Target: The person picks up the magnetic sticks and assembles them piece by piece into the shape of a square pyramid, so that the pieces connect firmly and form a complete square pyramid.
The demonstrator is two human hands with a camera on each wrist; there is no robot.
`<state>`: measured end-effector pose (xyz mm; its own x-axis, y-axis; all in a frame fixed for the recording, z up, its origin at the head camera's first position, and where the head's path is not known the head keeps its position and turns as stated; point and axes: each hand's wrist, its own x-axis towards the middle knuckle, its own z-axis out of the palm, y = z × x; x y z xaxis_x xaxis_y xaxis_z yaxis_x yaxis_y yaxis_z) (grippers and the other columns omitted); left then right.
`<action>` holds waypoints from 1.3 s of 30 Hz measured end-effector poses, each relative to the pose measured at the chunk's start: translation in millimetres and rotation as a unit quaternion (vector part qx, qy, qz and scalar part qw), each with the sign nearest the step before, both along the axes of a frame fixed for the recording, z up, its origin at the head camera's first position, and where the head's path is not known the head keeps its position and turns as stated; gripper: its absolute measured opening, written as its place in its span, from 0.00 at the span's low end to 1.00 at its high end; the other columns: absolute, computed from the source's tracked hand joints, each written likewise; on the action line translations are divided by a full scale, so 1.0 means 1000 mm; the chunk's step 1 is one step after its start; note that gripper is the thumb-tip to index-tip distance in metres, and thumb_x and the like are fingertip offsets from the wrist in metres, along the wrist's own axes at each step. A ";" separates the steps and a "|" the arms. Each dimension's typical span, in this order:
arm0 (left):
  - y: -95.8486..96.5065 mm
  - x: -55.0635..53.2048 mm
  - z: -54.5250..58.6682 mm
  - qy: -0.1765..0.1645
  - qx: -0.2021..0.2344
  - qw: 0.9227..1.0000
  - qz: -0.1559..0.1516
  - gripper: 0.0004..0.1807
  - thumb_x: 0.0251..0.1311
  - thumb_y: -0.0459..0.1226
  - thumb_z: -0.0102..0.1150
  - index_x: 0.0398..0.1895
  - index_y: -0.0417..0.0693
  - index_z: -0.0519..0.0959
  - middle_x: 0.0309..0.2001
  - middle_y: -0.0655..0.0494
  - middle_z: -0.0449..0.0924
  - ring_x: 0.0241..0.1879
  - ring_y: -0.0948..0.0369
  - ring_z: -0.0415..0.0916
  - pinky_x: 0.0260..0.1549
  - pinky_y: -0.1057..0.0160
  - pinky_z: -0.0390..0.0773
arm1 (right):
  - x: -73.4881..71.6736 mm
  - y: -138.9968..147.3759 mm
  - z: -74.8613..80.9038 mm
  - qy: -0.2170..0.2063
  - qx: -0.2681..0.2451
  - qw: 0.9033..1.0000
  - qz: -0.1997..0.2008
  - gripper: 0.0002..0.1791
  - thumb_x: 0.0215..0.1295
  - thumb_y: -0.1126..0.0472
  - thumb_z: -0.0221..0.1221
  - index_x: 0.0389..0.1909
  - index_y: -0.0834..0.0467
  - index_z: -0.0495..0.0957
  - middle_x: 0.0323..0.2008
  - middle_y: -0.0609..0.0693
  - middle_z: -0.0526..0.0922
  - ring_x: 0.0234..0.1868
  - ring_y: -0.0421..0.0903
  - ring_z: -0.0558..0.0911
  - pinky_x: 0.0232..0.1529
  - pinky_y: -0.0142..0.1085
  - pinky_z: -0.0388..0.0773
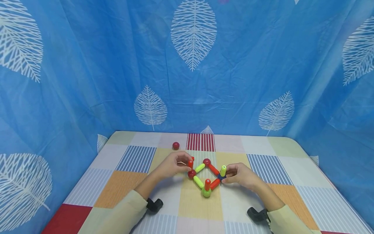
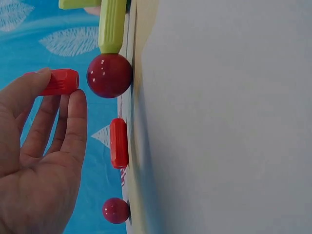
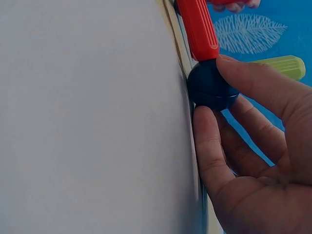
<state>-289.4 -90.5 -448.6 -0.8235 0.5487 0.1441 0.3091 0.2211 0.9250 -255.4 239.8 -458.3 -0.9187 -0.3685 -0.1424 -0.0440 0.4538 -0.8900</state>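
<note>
A diamond-shaped frame of rods and balls lies on the patterned cloth between the hands. My left hand [image 1: 175,164] pinches a red rod [image 2: 63,82] between thumb and fingers. The rod's end hovers just off the frame's left red ball [image 2: 109,75], a small gap showing in the left wrist view. My right hand [image 1: 241,175] holds the dark blue ball [image 3: 209,85] at the frame's right corner with thumb and fingertips. From that ball a yellow-green rod [image 1: 223,171] stands up. At the near corner, another upright red rod [image 1: 207,184] rises from a green ball [image 1: 206,192].
Another red ball [image 1: 206,162] forms the frame's far corner. Behind my left hand lie a loose red rod [image 2: 119,143] and a loose red ball [image 1: 176,146]. A blue leaf-patterned curtain [image 1: 233,81] surrounds the table's back and sides.
</note>
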 end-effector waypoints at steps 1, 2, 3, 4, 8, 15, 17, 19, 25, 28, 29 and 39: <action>0.001 0.000 0.000 -0.001 0.000 1.000 0.000 0.14 0.60 0.30 0.70 0.49 0.42 0.82 0.51 0.47 0.84 0.50 0.58 0.82 0.54 0.60 0.84 | 0.000 0.000 0.000 0.000 0.000 1.000 0.000 0.18 0.54 0.64 0.75 0.44 0.66 0.84 0.38 0.52 0.87 0.42 0.46 0.84 0.42 0.32 0.82; 0.002 0.000 0.000 -0.001 -0.001 1.000 -0.001 0.14 0.60 0.29 0.70 0.49 0.42 0.82 0.51 0.48 0.84 0.50 0.58 0.82 0.54 0.60 0.84 | 0.000 0.000 0.000 0.000 0.000 1.000 0.000 0.18 0.54 0.64 0.75 0.44 0.66 0.84 0.38 0.52 0.87 0.42 0.46 0.84 0.42 0.32 0.82; 0.002 0.000 0.000 -0.002 -0.002 1.000 -0.002 0.14 0.60 0.29 0.70 0.48 0.43 0.82 0.50 0.49 0.84 0.50 0.58 0.82 0.54 0.60 0.84 | 0.000 0.000 0.000 -0.001 -0.001 1.000 0.000 0.18 0.54 0.64 0.75 0.44 0.66 0.84 0.38 0.52 0.87 0.42 0.46 0.84 0.42 0.32 0.82; 0.003 -0.001 -0.001 -0.003 -0.005 1.000 -0.002 0.13 0.60 0.29 0.70 0.48 0.44 0.82 0.49 0.49 0.84 0.50 0.58 0.82 0.54 0.61 0.84 | 0.000 0.000 0.000 0.000 0.000 1.000 0.000 0.18 0.54 0.64 0.75 0.44 0.66 0.84 0.38 0.52 0.87 0.42 0.46 0.84 0.42 0.32 0.82; 0.005 -0.002 -0.002 -0.004 -0.022 1.000 -0.003 0.13 0.60 0.28 0.69 0.48 0.44 0.82 0.48 0.51 0.83 0.50 0.58 0.82 0.54 0.60 0.84 | 0.000 0.000 0.000 0.000 0.002 1.000 0.001 0.17 0.55 0.64 0.75 0.44 0.66 0.84 0.39 0.52 0.87 0.41 0.46 0.83 0.42 0.33 0.82; 0.008 0.001 0.000 0.038 -0.117 0.992 -0.010 0.13 0.62 0.32 0.69 0.50 0.44 0.83 0.45 0.57 0.85 0.50 0.60 0.82 0.55 0.58 0.84 | 0.000 -0.001 0.003 0.007 0.010 1.000 -0.003 0.17 0.54 0.64 0.75 0.45 0.65 0.84 0.38 0.53 0.87 0.41 0.46 0.83 0.41 0.33 0.82; 0.010 0.003 0.001 0.056 -0.150 0.987 -0.014 0.11 0.63 0.33 0.69 0.48 0.46 0.84 0.43 0.59 0.85 0.48 0.61 0.82 0.53 0.60 0.84 | 0.001 -0.001 0.003 0.017 0.022 1.000 -0.015 0.18 0.55 0.64 0.74 0.46 0.65 0.84 0.39 0.53 0.88 0.40 0.45 0.84 0.41 0.33 0.82; 0.011 0.005 0.001 0.061 -0.169 0.983 -0.023 0.11 0.63 0.35 0.70 0.48 0.48 0.84 0.42 0.61 0.86 0.46 0.63 0.82 0.51 0.64 0.84 | 0.003 -0.002 0.004 0.030 0.037 0.998 -0.036 0.19 0.56 0.63 0.74 0.46 0.66 0.84 0.38 0.53 0.88 0.40 0.44 0.84 0.40 0.33 0.82; 0.014 0.009 0.005 0.015 -0.171 0.983 -0.069 0.18 0.61 0.29 0.68 0.54 0.50 0.84 0.44 0.62 0.85 0.44 0.65 0.82 0.51 0.66 0.83 | 0.009 -0.009 0.006 0.052 0.084 0.989 -0.112 0.11 0.59 0.64 0.71 0.40 0.64 0.83 0.31 0.51 0.86 0.30 0.43 0.84 0.31 0.34 0.83; 0.015 0.007 0.004 0.022 -0.170 0.984 -0.055 0.16 0.63 0.28 0.65 0.53 0.49 0.84 0.43 0.61 0.84 0.44 0.63 0.81 0.51 0.64 0.83 | 0.016 -0.013 0.010 0.049 0.103 0.990 -0.087 0.07 0.57 0.70 0.67 0.36 0.61 0.82 0.29 0.50 0.84 0.28 0.44 0.81 0.28 0.34 0.81; 0.016 0.005 0.003 0.027 -0.173 0.984 -0.045 0.15 0.64 0.28 0.65 0.53 0.50 0.84 0.44 0.59 0.83 0.44 0.62 0.81 0.50 0.63 0.83 | 0.019 -0.014 0.012 0.044 0.100 0.992 -0.065 0.09 0.54 0.73 0.66 0.36 0.61 0.81 0.30 0.51 0.83 0.29 0.45 0.81 0.28 0.35 0.81; 0.035 -0.004 0.002 0.065 -0.240 0.968 -0.017 0.29 0.71 0.32 0.58 0.74 0.49 0.68 0.70 0.49 0.74 0.66 0.51 0.76 0.65 0.49 0.76 | 0.046 -0.037 0.018 0.068 0.100 0.992 0.025 0.32 0.46 0.56 0.81 0.42 0.57 0.68 0.32 0.51 0.76 0.31 0.42 0.75 0.30 0.30 0.74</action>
